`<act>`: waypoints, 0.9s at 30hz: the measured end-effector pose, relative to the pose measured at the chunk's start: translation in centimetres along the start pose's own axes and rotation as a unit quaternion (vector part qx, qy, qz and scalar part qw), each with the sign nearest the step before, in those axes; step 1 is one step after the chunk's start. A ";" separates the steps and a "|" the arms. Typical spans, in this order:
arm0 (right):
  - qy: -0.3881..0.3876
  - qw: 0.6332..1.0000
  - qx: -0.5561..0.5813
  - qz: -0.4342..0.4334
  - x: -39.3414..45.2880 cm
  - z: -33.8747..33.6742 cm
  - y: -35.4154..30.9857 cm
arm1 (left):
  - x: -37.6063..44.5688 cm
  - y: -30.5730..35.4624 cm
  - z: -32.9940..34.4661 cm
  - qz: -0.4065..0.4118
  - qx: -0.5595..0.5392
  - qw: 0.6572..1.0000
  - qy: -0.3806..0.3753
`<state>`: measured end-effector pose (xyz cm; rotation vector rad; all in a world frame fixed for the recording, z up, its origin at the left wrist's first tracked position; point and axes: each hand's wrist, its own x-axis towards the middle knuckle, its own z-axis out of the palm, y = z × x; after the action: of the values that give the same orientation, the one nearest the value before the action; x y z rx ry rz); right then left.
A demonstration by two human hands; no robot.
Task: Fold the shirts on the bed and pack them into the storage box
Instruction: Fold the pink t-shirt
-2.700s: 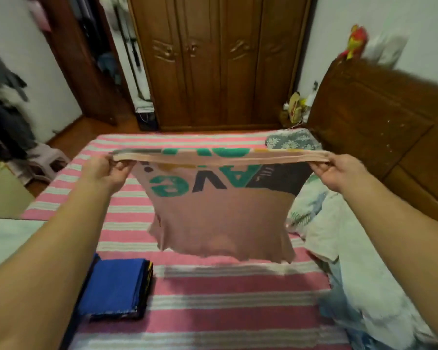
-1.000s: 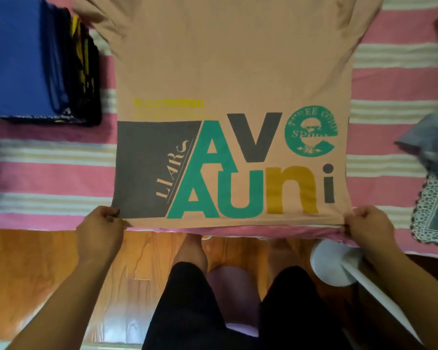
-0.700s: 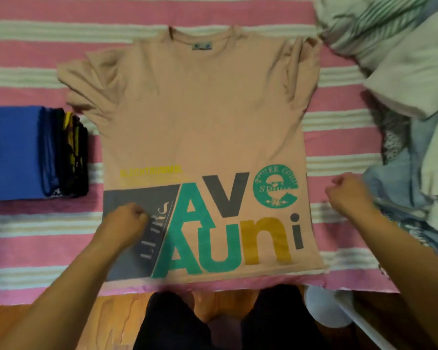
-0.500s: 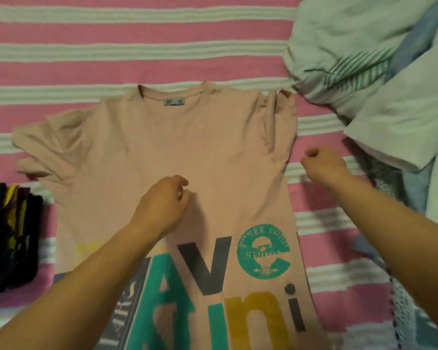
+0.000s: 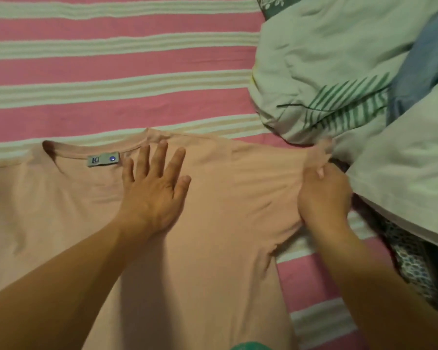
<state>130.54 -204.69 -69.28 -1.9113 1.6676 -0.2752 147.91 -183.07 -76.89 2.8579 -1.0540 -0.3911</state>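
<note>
Left hand (image 5: 153, 195) has slid up to press flat near the collar, right hand (image 5: 323, 192) pinches the peach shirt (image 5: 213, 248) sleeve on the bed (image 5: 111, 59); folding barely begun, packing left.

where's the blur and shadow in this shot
Head view: the sleeve tip pinched by the right hand is motion-smeared, while the flat left hand stays fairly sharp; both forearms cast soft shadows on the peach cotton t-shirt; dim warm light, no glare.

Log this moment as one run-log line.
step: fold sleeve | left hand: flat on peach shirt | right hand: pinching right sleeve | shirt: spread on bed
</note>
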 end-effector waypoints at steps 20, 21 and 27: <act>-0.200 0.923 -0.136 -0.300 -5.4 -4.8 -3.7 | -2.8 2.5 -9.8 -0.115 -0.363 0.925 -0.006; -0.215 0.891 -0.155 -0.368 -6.7 -4.8 -5.0 | -4.8 2.1 -10.8 -0.172 -0.522 0.835 -0.020; -0.336 0.817 -0.178 -0.435 -13.3 -3.8 -3.4 | -11.3 -4.0 -8.3 -0.379 -0.778 0.494 -0.083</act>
<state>128.84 -192.91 -61.45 -2.5359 0.3219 0.3793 144.34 -172.93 -67.08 1.2457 0.6316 -0.9500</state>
